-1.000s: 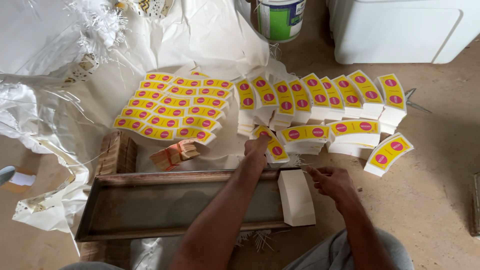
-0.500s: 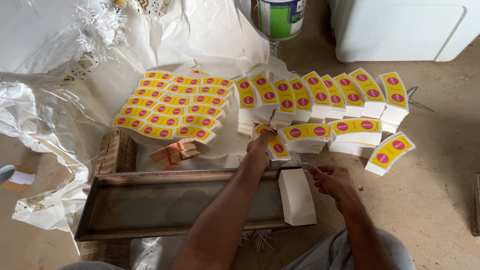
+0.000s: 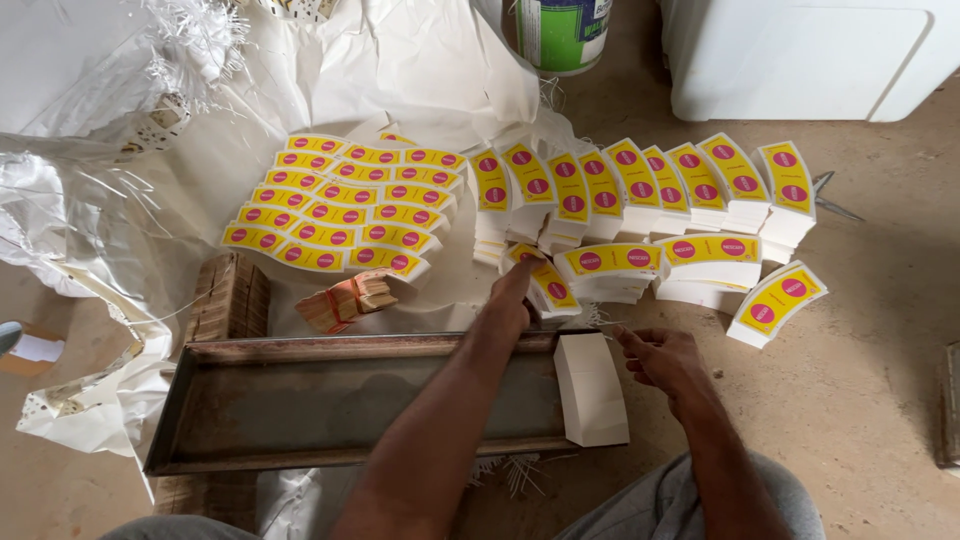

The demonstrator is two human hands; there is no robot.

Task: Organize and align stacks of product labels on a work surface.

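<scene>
My left hand reaches forward over the far rim of a rusty metal tray and rests its fingers on a small stack of yellow curved labels with pink dots. My right hand hovers low beside a white stack of blank cut paper that stands at the tray's right end, fingers loosely curled with nothing visible in them. Several more label stacks fan out in rows beyond both hands.
A spread of flat yellow labels lies on white plastic sheeting to the left. A tied brown bundle and a wooden block sit by the tray. A paint bucket and white box stand behind.
My left hand has pushed slightly further onto the small label stack. My right hand has stayed beside the white paper stack.
</scene>
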